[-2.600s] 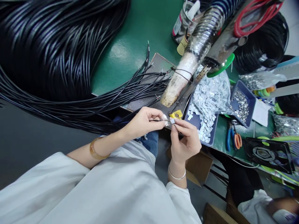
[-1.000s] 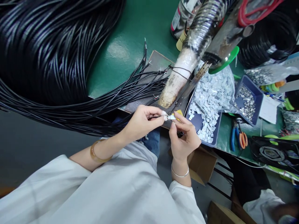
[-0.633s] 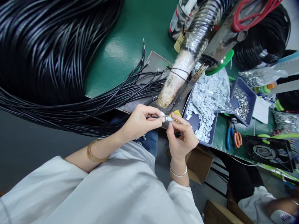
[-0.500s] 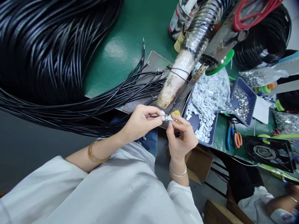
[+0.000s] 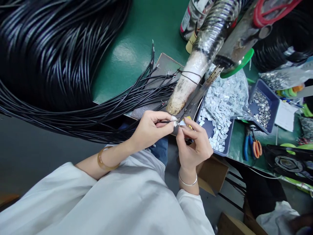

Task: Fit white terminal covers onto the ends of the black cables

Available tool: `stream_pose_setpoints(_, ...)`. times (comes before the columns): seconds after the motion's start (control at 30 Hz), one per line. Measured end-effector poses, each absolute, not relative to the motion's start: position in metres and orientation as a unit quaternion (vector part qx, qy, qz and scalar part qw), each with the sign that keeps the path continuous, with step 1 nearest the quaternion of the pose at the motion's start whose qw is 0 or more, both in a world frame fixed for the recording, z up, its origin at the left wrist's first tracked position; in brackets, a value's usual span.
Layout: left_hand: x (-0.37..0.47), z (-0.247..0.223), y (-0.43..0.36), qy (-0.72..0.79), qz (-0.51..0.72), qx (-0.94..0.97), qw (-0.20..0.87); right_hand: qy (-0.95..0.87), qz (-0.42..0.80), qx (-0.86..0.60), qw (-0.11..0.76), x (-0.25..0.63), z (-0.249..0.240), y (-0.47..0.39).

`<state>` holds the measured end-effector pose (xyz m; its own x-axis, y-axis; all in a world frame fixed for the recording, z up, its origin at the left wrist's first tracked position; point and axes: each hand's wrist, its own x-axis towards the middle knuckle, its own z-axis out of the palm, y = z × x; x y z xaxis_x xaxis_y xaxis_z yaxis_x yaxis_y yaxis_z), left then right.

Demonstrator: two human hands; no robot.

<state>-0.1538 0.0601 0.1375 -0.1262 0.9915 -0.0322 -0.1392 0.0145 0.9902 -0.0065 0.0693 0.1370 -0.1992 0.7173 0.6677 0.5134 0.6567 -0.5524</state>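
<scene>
My left hand (image 5: 154, 129) pinches a black cable (image 5: 166, 122) close to its stripped end, with thumb and forefinger closed on it. White coverings sit on those fingertips. Facing it, my right hand (image 5: 194, 142) has thumb and forefinger closed around a small pale flat piece (image 5: 182, 123), right at the cable's end. Thin wire ends show between the two hands, too fine to make out whether they touch the piece. Behind my left hand runs a bundle of black cables (image 5: 117, 109), their stripped tips lying on a grey board (image 5: 168, 63).
A white-wrapped duct (image 5: 186, 78) slants down just beyond my hands. To the right stand a tray (image 5: 226, 143) of pale flat pieces and a tray (image 5: 271, 111) of small metal parts. Pliers (image 5: 245, 147), a black fan (image 5: 288, 163) and a large cable coil (image 5: 49, 49) lie on the green table (image 5: 137, 29).
The view has shifted slightly, so most things appear further right. My right fingertips have drawn a little apart from my left, and the pale piece sits nearer the right forefinger.
</scene>
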Motion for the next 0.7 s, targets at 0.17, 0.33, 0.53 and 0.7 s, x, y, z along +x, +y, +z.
stream_pose_setpoints(0.17, -0.154, 0.14, 0.059, 0.504, 0.535, 0.431, 0.524, -0.753, 0.127, -0.423, 0.487, -0.005, 0.133, 0.07)
stream_pose_setpoints(0.33, -0.154, 0.139, 0.057, 0.499, 0.556, 0.442, 0.496, -0.759, 0.099, -0.421, 0.487, -0.008, 0.14, 0.07)
stream_pose_setpoints(0.53, -0.156, 0.14, 0.057, 0.483, 0.541, 0.435, 0.534, -0.771, 0.084, -0.412, 0.479, -0.011, 0.138, 0.065)
stream_pose_setpoints(0.7, -0.155, 0.138, 0.052, 0.5, 0.499, 0.475, 0.525, -0.771, 0.12, -0.457, 0.428, 0.018, 0.143, 0.062)
